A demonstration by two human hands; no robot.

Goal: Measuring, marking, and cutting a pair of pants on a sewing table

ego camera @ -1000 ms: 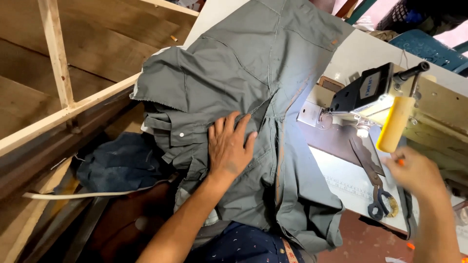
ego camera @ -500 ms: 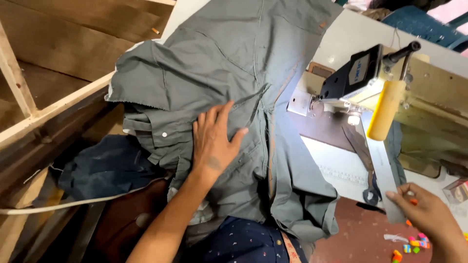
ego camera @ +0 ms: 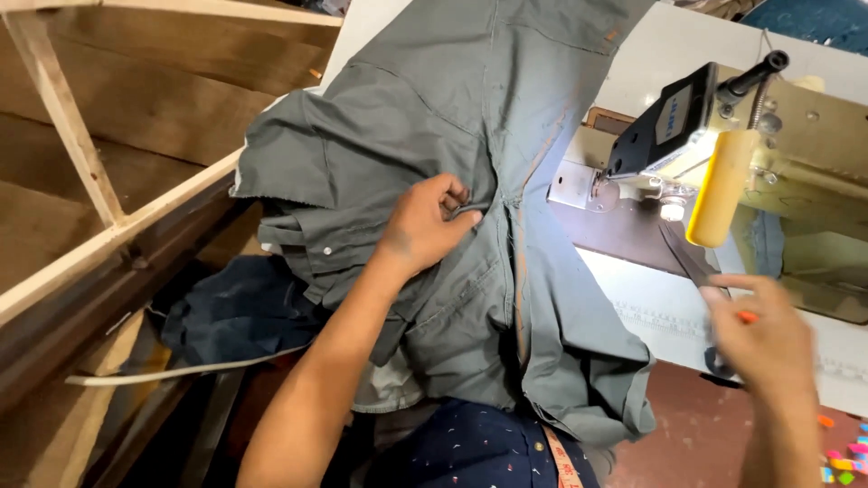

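From the head camera, a grey-green garment point(ego camera: 434, 172), seemingly a shirt or work jacket with a snap button on its placket, lies spread over the white counter point(ego camera: 687, 54) and hangs off the near edge toward the person's lap. The left hand point(ego camera: 425, 226) rests on the middle of the cloth, its fingers point(ego camera: 457, 203) curled and pinching a fold right beside the central seam. The right hand point(ego camera: 764, 339) is blurred at the near right, above the counter's edge; its fingers seem closed round something thin with an orange bit showing, close to the dark scissors point(ego camera: 692, 267) lying there, but what it holds cannot be told for sure.

The sewing machine point(ego camera: 723, 145) stands at the far right, its needle area lit, and no cloth sits under the presser foot; the garment's seam lies just left of the needle plate. So the cloth looks gathered and gripped but not yet fed to the needle.

For containers, the wooden frame point(ego camera: 81, 181) at the left forms an open bin-like space; a dark blue cloth point(ego camera: 235, 312) and a pale strap lie heaped at its near end.
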